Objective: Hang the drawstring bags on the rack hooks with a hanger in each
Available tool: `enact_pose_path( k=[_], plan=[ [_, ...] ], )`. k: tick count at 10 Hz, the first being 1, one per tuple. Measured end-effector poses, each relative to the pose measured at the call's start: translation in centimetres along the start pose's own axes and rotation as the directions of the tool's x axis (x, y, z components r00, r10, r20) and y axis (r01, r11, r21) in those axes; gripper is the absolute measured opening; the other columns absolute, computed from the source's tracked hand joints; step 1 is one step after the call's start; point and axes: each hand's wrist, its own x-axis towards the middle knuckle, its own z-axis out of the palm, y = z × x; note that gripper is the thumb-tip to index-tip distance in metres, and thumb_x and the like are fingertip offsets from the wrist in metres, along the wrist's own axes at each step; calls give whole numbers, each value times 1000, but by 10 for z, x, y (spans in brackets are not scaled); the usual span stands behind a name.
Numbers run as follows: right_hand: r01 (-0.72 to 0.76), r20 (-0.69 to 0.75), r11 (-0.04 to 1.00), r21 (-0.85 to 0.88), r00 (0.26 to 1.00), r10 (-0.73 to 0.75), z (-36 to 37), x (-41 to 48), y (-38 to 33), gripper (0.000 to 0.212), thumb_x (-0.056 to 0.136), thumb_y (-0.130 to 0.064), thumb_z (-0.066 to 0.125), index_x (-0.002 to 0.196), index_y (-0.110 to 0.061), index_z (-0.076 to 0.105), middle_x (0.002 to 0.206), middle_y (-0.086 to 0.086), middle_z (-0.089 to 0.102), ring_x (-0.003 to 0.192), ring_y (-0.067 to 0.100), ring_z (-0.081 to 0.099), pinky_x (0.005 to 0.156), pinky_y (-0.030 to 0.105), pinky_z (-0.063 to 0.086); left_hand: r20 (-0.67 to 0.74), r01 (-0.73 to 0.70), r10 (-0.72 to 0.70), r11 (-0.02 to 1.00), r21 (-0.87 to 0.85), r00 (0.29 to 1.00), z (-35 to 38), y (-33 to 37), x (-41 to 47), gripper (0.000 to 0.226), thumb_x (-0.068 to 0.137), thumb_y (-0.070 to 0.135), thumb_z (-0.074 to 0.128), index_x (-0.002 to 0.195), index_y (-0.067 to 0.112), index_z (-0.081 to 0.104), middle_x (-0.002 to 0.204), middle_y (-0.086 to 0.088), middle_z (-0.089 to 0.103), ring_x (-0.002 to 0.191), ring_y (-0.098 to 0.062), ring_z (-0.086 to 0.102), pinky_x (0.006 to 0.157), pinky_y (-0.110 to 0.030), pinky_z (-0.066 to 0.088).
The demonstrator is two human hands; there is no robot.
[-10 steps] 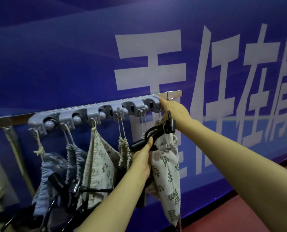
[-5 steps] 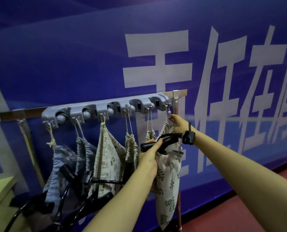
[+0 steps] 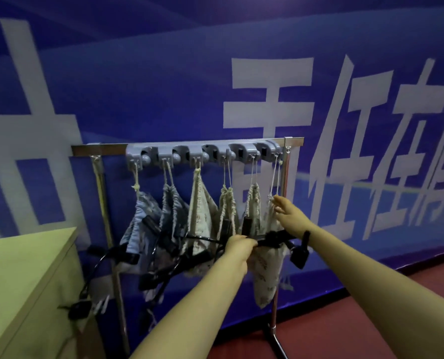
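Blue banner wall (image 3: pixel 163 86) with large white characters backs a chrome rack frame (image 3: pixel 99 148); a pale wooden cabinet (image 3: pixel 21 268) stands to its left. Along the top rail runs a grey plastic hook strip (image 3: pixel 202 151), from which six drawstring bags (image 3: pixel 197 211) hang by their cords.

The step in hand looks like the last one. The rightmost leaf-print cloth bag (image 3: pixel 265 281) hangs from the end hook, and a black plastic hanger (image 3: pixel 277 235) lies across its upper part. Whether any of the hanger is inside I cannot tell.

The left hand (image 3: pixel 241 246) grips that hanger at its left end, against the bag. The right hand (image 3: pixel 289 213) is just above, fingers at the bag's white cord (image 3: pixel 275 177), though I cannot tell whether they pinch it. Next, I judge, the hanger needs settling inside the bag.
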Motion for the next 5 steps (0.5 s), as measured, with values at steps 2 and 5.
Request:
enact_pose_path(
  k=[2, 5],
  plan=[
    [9, 141, 946, -324, 989, 39, -22, -46, -51, 42, 97, 0, 38, 138, -8, 45, 140, 8, 51, 131, 23, 45, 110, 36, 33, 155, 84, -137, 949, 305, 978, -48, 17, -51, 30, 94, 10, 43, 65, 11, 48, 64, -2, 45, 24, -3, 36, 30, -12, 26],
    [218, 184, 923, -315, 969, -166, 71, -95, -137, 39, 98, -33, 46, 67, -14, 61, 68, 1, 63, 59, 10, 55, 59, 22, 43, -52, -81, 95, 970, 230, 994, -149, 41, -100, 32, 98, 17, 38, 73, 9, 57, 69, -4, 62, 49, -11, 52, 40, -16, 35]
  ],
)
